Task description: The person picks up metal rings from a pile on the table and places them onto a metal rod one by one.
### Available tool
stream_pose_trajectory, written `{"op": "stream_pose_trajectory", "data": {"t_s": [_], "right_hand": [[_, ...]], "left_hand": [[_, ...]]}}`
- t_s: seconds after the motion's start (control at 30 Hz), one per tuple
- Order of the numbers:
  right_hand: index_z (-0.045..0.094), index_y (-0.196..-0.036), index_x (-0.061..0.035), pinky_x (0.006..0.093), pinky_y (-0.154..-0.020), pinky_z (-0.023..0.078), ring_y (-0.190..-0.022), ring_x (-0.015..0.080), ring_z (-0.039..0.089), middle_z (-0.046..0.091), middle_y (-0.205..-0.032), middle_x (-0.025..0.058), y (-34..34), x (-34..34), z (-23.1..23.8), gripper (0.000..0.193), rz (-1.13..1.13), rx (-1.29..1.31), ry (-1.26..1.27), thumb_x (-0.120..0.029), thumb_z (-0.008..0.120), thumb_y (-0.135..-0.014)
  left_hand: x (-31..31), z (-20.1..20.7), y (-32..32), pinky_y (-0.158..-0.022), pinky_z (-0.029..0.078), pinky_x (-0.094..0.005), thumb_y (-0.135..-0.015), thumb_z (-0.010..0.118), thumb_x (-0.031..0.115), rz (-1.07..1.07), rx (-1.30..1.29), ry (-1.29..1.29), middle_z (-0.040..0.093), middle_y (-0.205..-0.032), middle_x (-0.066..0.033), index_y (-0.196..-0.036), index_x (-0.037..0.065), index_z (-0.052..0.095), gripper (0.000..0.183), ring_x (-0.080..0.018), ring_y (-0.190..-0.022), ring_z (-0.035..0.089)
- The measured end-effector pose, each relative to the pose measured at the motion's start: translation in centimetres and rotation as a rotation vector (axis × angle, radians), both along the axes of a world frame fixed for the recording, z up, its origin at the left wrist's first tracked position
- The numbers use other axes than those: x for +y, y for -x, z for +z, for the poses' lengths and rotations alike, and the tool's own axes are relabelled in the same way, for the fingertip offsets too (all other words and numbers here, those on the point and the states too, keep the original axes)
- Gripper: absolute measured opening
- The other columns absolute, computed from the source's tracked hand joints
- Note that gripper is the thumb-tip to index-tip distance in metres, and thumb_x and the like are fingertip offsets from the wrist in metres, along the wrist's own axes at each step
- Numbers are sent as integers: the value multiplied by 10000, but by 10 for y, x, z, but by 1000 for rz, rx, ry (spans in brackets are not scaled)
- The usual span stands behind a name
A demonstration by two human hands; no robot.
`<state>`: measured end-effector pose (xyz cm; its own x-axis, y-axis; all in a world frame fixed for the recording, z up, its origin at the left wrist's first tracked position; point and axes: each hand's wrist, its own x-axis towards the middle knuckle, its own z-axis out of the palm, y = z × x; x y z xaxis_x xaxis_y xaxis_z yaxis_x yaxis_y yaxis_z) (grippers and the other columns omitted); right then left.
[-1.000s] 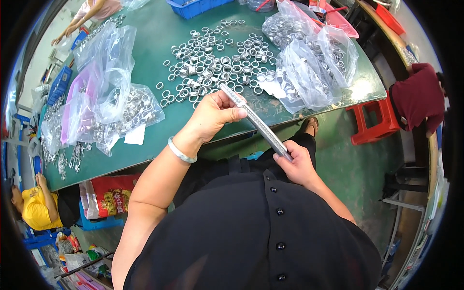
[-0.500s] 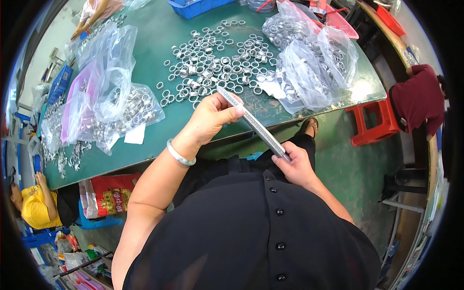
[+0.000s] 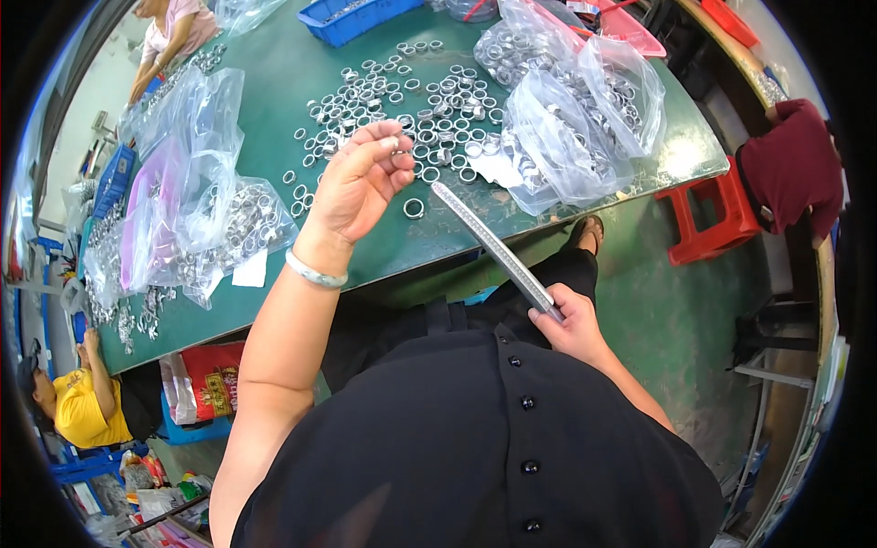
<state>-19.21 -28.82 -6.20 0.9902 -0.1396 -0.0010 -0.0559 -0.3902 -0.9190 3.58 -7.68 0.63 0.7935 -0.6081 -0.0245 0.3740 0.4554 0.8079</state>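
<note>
In my right hand (image 3: pixel 568 321) is the lower end of a grey ring mandrel (image 3: pixel 493 245), a tapered stick with graduated marks. It slants up and left, with its thin tip over the table edge and no ring visible on it. My left hand (image 3: pixel 361 178), with a pale bangle at the wrist, hovers at the near side of a spread of silver metal rings (image 3: pixel 448 110). Its fingers are bent, thumb close to the index finger; whatever is between them is hidden. A single ring (image 3: pixel 414 208) lies by itself on the green table, between this hand and the mandrel tip.
Clear plastic bags of rings lie on the right (image 3: pixel 571 137) and left (image 3: pixel 247 219) of the green table (image 3: pixel 365 260). A blue bin (image 3: pixel 352 26) stands at the back. A red stool (image 3: pixel 708 215) is to the right. Other people sit at left and right.
My left hand has let go of the mandrel's upper end and moved up and left to the rings. The mandrel stays in my right hand. The lone ring now shows on the table.
</note>
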Motion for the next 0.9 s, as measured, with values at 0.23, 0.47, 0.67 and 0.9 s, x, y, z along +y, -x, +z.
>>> {"op": "stream_pose_trajectory", "data": {"t_s": [0.23, 0.47, 0.67, 0.9], "right_hand": [[487, -707, -25, 241, -466, 325, -502, 77, 361, 397, -549, 11, -3, -2, -15, 143, -94, -26, -104, -77, 616, -740], [485, -704, -25, 241, -465, 324, -504, 74, 356, 391, -547, 10, -2, -7, -17, 142, -114, -19, -132, -77, 612, -739], [485, -706, -25, 250, -468, 333, -498, 86, 360, 388, -545, 17, -3, -7, -18, 145, -107, -7, -99, -80, 616, -733], [492, -711, -18, 247, -481, 346, -510, 87, 384, 405, -562, 25, -11, -2, -7, 144, -77, 0, -68, -82, 619, -734]], "left_hand": [[-33, -2, -1, -572, 415, -238, -732, 597, 1, 62, -794, -956, 528, -717, 9, -917, 67, 645, 203, -101, -642, 493], [-47, -7, -8, -649, 454, -339, -725, 636, 107, 70, -1477, -1210, 537, -835, -71, -861, 104, 623, 137, -262, -744, 557], [-36, -4, -16, -690, 406, -238, -804, 566, 57, -18, -745, -764, 557, -934, -23, -869, 49, 570, 66, -112, -773, 496], [-27, 3, 3, -758, 416, -205, -800, 578, 37, -115, -377, -475, 576, -918, -30, -1045, 31, 494, 259, -85, -838, 529]]}}
